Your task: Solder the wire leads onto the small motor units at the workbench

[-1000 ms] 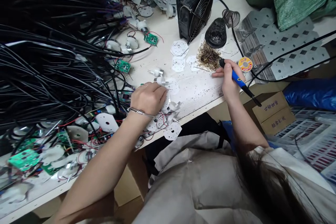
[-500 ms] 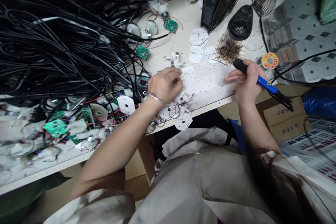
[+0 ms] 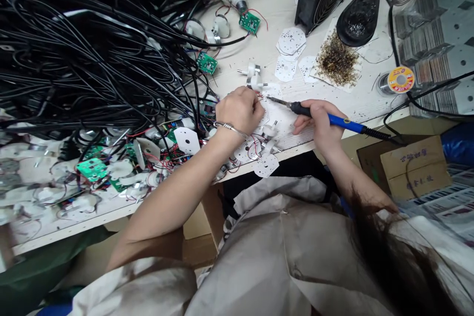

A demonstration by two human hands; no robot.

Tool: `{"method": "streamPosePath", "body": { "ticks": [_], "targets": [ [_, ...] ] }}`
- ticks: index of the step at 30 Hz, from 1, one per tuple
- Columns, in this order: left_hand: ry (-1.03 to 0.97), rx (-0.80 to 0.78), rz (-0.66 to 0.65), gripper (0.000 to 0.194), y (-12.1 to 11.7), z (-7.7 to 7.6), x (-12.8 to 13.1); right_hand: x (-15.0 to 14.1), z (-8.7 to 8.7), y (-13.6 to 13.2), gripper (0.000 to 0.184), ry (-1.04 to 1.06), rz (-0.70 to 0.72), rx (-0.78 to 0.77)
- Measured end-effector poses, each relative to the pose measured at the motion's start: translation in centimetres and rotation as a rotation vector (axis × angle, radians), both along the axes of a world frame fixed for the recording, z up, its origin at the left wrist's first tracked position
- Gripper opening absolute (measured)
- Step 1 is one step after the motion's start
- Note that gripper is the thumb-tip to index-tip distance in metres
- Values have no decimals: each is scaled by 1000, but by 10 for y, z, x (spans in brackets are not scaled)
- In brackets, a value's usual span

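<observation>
Beside the left hand (image 3: pixel 240 110), a soldering iron tip (image 3: pixel 277 100)

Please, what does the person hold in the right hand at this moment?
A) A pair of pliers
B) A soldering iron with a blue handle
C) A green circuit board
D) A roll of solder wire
B. The right hand grasps the blue-handled soldering iron like a pen, with its tip pointing toward the left hand.
</observation>
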State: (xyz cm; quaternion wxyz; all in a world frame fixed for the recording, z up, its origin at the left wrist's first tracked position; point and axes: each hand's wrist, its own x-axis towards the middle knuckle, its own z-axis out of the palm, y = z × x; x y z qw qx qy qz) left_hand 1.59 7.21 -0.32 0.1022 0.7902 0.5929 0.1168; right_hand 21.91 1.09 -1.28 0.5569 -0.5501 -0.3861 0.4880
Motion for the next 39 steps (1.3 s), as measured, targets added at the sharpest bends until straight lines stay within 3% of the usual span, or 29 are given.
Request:
{"method": "streamPosePath", "body": {
  "ticks": [12, 28, 39],
  "targets": [
    [40, -64, 43, 17, -1, 4, 5, -3, 4, 3, 48, 45, 36, -10],
    [18, 9, 15, 15, -1, 0, 3, -2, 1, 3, 50, 35, 23, -9],
    [7, -28, -5, 14, -1, 3, 1, -2, 4, 5, 51, 55, 63, -43]
  ]
}}
